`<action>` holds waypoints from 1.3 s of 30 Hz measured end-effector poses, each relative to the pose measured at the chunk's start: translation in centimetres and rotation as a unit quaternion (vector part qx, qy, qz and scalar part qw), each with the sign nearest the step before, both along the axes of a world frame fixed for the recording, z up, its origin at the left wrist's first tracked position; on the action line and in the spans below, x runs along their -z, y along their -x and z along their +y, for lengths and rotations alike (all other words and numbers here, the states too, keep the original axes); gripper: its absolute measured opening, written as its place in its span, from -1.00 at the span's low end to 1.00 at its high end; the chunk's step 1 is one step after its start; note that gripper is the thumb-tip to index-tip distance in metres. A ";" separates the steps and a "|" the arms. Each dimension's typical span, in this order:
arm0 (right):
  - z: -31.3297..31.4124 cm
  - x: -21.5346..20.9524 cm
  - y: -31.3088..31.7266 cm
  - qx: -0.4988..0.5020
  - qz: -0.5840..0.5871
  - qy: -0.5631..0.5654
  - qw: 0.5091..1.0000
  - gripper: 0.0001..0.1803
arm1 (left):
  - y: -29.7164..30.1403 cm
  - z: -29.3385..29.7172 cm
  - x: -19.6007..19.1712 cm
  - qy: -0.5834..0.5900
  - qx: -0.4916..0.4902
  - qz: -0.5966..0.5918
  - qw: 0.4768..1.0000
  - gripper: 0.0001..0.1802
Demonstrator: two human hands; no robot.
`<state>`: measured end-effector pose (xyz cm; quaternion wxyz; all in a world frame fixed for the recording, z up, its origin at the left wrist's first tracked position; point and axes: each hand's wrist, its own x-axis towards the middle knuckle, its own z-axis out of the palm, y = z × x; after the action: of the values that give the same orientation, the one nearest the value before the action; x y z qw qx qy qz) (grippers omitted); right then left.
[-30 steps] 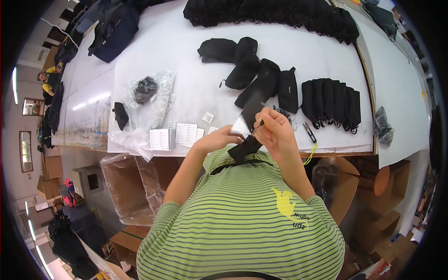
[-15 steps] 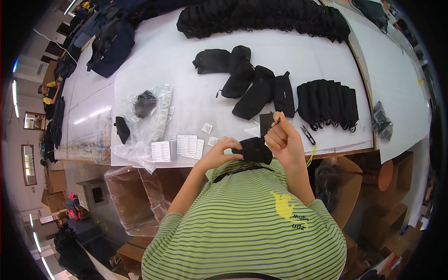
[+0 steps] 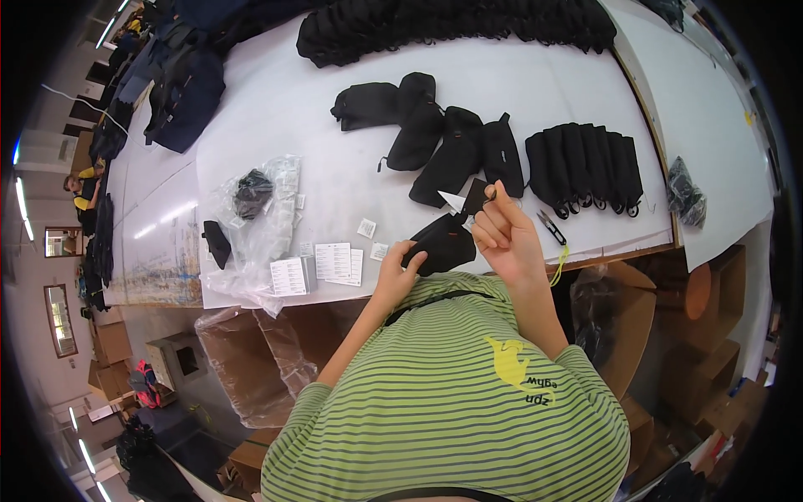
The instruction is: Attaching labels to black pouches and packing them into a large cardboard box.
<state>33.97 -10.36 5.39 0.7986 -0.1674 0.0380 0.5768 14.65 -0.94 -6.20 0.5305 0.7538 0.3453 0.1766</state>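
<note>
My left hand (image 3: 400, 268) grips the near left edge of a small black fabric pouch (image 3: 447, 243), just in front of my body. Above the pouch's right end, my right hand (image 3: 508, 233) is closed in a pinch on a thin dark loop. From that loop hangs a black tag (image 3: 478, 194), with a white pointed piece (image 3: 451, 201) beside it. Several black pouches (image 3: 450, 159) lie loosely overlapped beyond my hands. Right of my right hand rest thread snips (image 3: 550, 227) with a yellow-green cord.
Standing in a row at the right are more black pouches (image 3: 583, 170); a long pile (image 3: 452, 32) fills the far side. White cards (image 3: 335, 263), small labels (image 3: 366, 227) and a clear plastic bag (image 3: 268, 209) lie leftward. Cardboard boxes (image 3: 242, 360) sit below the table edge.
The pouch has tilted, its right end now higher, and my left hand has shifted slightly left. The black tag and its white piece show more clearly beside my right hand. The view has shifted slightly.
</note>
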 end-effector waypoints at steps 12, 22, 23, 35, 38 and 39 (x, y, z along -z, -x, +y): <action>0.6 0.4 -0.6 0.008 -0.024 0.014 1.000 -0.75 | -0.4 0.5 -1.1 0.203 0.071 -0.006 0.977 -0.68; -0.6 0.9 -1.9 -0.006 -0.172 0.049 0.984 -0.74 | -0.9 1.3 -2.2 0.198 0.029 0.033 0.979 -0.70; -0.9 1.0 -2.3 -0.005 -0.284 0.063 0.957 -0.74 | -0.7 1.8 -2.6 0.241 0.026 -0.018 0.970 -0.70; -0.2 5.7 -0.2 -0.237 -0.405 0.143 0.872 -0.30 | 0.5 4.1 -7.0 0.443 0.217 -0.080 0.866 -0.43; 0.1 6.7 0.7 -0.210 -0.344 0.128 0.906 -0.36 | 0.7 4.1 -6.9 0.449 0.221 -0.068 0.863 -0.39; 0.1 6.5 0.8 -0.210 -0.344 0.128 0.906 -0.36 | 0.8 4.2 -6.8 0.451 0.228 -0.054 0.861 -0.37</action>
<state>33.18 -10.25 -1.08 0.5945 -0.4604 -0.2018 0.6276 13.86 3.26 0.65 0.8560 0.4787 0.1765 -0.0839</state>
